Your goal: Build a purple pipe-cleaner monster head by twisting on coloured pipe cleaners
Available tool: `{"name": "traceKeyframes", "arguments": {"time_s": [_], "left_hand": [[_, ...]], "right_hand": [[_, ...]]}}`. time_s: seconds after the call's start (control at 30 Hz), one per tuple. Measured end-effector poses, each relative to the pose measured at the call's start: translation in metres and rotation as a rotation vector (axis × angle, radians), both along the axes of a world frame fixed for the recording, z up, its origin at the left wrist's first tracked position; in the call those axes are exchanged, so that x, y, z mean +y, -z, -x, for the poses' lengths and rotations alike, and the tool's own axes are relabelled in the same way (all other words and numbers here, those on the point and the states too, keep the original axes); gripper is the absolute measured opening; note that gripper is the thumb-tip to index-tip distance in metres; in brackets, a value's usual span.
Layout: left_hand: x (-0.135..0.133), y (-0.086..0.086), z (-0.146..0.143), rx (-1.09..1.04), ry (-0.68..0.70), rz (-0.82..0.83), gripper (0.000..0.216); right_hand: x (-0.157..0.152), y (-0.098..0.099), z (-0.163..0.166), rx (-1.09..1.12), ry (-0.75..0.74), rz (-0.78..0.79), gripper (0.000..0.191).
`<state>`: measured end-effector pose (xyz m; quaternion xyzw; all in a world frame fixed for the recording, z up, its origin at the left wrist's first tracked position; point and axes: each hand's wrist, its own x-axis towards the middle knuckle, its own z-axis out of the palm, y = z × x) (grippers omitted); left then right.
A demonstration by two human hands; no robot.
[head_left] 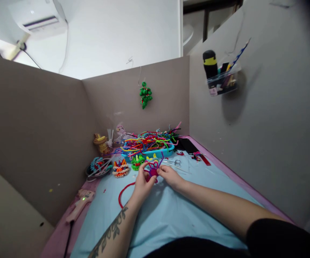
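Observation:
Between both hands, a little above the blue cloth, is a small pipe cleaner figure (153, 172) in magenta and purple, with loops on top and a purple stem (161, 160) sticking up. My left hand (143, 180) grips its left side, thumb in front and fingers behind. My right hand (169, 176) pinches its right edge between thumb and fingers. A long red pipe cleaner (121, 195) curves out to the left, passing behind my left wrist. Just beyond the hands sit finished pipe cleaner heads: an orange one (121, 169), a green one (138, 162) and a yellow one (152, 158), partly hidden.
A blue tray (171, 147) heaped with pipe cleaners stands at the back. Scissors (175, 163) lie right of the hands. A pink glue gun (81, 205) and a dark bowl (99, 172) are on the left. Grey partitions (160, 71) enclose the table; a caddy (222, 82) hangs right.

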<state>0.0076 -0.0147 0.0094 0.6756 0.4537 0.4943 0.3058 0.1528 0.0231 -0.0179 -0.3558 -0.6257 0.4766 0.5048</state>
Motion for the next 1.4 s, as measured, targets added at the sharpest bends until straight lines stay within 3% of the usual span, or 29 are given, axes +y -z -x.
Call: {"name": "traceKeyframes", "arguments": {"time_s": [0.1,0.37,0.53,0.6,0.73,0.87,0.97,1.17,1.4], "left_hand": [[0.0,0.0,0.0,0.014,0.0,0.005,0.056],[-0.003,-0.006,0.001,-0.012,0.023,0.073,0.057],[-0.003,-0.006,0.001,-0.069,0.064,0.127,0.06],[-0.002,-0.004,0.002,-0.082,0.084,0.137,0.061],[0.001,0.0,0.003,-0.092,0.107,0.143,0.061],[0.001,0.001,0.003,-0.103,0.113,0.133,0.059],[0.003,0.002,0.003,-0.076,0.044,0.094,0.056],[0.013,0.006,0.012,-0.039,-0.28,-0.115,0.05],[0.011,0.01,0.006,-0.145,-0.03,0.082,0.071]], "right_hand": [[-0.001,-0.002,0.0,-0.018,-0.016,-0.027,0.029],[0.002,-0.004,-0.004,-0.047,0.175,-0.089,0.017],[0.004,-0.006,-0.008,-0.062,0.255,-0.11,0.036],[0.004,-0.007,-0.01,-0.11,0.246,-0.144,0.035],[0.004,-0.008,-0.012,-0.137,0.144,-0.2,0.015],[0.005,-0.008,-0.013,-0.12,0.102,-0.248,0.015],[0.006,-0.007,-0.013,-0.138,0.112,-0.281,0.017],[0.008,-0.002,-0.011,-0.122,0.248,-0.31,0.016],[0.0,-0.004,-0.009,-0.097,0.279,-0.323,0.016]]}}
